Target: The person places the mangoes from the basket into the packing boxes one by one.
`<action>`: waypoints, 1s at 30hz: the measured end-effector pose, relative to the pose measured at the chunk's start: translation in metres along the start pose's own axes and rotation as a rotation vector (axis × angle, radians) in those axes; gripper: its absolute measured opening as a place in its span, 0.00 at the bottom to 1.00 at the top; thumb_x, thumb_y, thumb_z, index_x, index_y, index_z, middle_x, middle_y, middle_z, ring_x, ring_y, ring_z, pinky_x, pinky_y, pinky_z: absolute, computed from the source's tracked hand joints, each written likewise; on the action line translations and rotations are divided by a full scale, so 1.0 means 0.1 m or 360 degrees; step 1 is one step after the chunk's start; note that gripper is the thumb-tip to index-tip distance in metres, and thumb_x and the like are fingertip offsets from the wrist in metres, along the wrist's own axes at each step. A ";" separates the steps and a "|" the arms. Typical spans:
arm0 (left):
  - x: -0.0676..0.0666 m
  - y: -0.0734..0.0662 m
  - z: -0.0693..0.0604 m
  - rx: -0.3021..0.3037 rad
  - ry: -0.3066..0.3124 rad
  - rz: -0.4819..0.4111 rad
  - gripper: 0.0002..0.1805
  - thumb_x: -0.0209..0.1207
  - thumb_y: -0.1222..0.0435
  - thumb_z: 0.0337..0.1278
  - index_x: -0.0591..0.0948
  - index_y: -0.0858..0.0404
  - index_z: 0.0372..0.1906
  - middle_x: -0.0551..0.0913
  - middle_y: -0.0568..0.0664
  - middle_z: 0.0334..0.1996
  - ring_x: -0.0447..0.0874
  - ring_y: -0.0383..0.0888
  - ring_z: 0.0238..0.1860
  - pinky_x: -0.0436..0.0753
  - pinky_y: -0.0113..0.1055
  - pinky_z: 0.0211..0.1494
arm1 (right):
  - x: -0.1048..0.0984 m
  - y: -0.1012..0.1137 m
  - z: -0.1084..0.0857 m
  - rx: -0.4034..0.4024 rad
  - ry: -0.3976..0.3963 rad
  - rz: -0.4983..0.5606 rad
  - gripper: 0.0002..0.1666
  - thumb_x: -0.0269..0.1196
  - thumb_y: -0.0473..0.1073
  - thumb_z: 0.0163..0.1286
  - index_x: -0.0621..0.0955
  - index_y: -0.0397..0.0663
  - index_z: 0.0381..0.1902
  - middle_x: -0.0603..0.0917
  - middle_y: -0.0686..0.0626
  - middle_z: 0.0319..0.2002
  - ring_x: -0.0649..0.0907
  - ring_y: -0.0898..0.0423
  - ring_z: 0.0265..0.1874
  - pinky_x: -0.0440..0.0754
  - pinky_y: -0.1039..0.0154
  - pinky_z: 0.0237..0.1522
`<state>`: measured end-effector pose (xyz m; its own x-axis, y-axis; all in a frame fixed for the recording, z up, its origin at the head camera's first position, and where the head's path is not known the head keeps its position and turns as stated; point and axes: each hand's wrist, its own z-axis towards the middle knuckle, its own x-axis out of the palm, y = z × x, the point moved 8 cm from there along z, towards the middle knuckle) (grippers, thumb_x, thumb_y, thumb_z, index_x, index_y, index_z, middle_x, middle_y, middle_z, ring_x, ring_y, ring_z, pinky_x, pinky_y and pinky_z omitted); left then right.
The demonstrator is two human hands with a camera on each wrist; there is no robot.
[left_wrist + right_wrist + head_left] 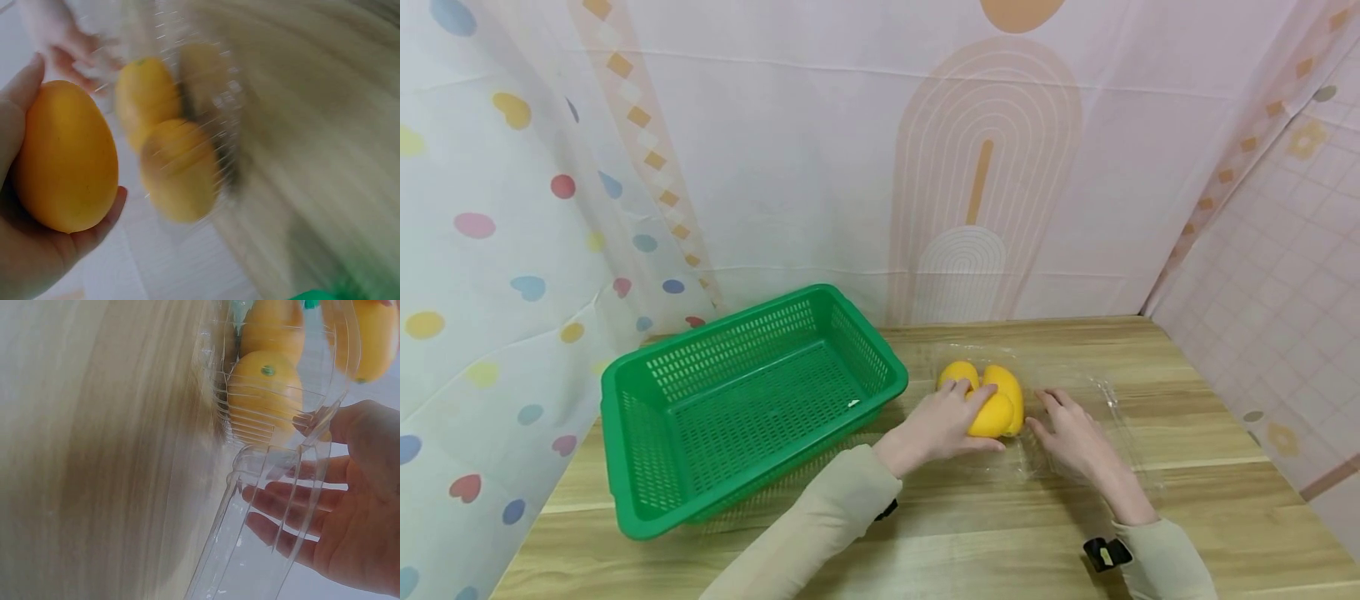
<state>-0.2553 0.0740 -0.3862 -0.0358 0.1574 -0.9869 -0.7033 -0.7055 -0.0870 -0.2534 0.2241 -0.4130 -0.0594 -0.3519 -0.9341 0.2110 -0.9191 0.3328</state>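
In the left wrist view my left hand (pixel 31 250) grips a yellow lemon (pixel 65 156), with thumb and fingers curved around its sides. Two more lemons (pixel 181 172) lie in a clear plastic clamshell box (pixel 269 456) on the table, and the held one is above its open side. My right hand (pixel 1078 437) is at the box's right side. Seen from the right wrist, its fingers (pixel 294 506) are spread and nearly straight against the clear plastic near the hinge, holding no fruit. The box's lid lies folded out to the right.
A green plastic basket (pixel 760 475) with slotted walls stands to the left of the box, a small white scrap inside it. The wood-grain table (pixel 955 533) ends at patterned curtains (pixel 790 167) behind and on both sides.
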 end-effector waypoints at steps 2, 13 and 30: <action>0.08 -0.05 0.01 0.0066 -0.0015 0.0088 0.42 0.51 0.34 0.55 0.65 0.55 0.69 0.77 0.59 0.56 0.79 0.51 0.52 0.84 0.37 0.44 | 0.01 0.00 0.00 0.0004 0.0006 0.0000 0.29 0.59 0.43 0.68 0.70 0.29 0.61 0.72 0.29 0.59 0.79 0.33 0.51 0.79 0.40 0.47; 0.36 -0.15 0.02 0.0197 0.0175 0.0196 0.38 0.41 0.33 0.60 0.61 0.45 0.71 0.74 0.48 0.59 0.66 0.47 0.58 0.70 0.40 0.58 | 0.03 -0.01 0.01 0.0002 0.0007 0.0005 0.30 0.59 0.43 0.68 0.70 0.29 0.61 0.72 0.29 0.59 0.79 0.33 0.52 0.79 0.41 0.48; 0.26 0.12 -0.04 -0.0090 -0.0310 -0.0338 0.18 0.52 0.59 0.68 0.74 0.58 0.59 0.74 0.53 0.55 0.66 0.49 0.55 0.69 0.41 0.55 | -0.06 -0.14 -0.01 -0.0020 -0.0099 0.0159 0.27 0.55 0.44 0.72 0.71 0.26 0.60 0.73 0.28 0.57 0.80 0.34 0.49 0.78 0.42 0.50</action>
<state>-0.2614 0.0667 -0.4137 -0.0316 0.4314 -0.9016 -0.6693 -0.6791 -0.3014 -0.2554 0.2390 -0.4117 -0.0979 -0.4526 -0.8863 0.2311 -0.8766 0.4221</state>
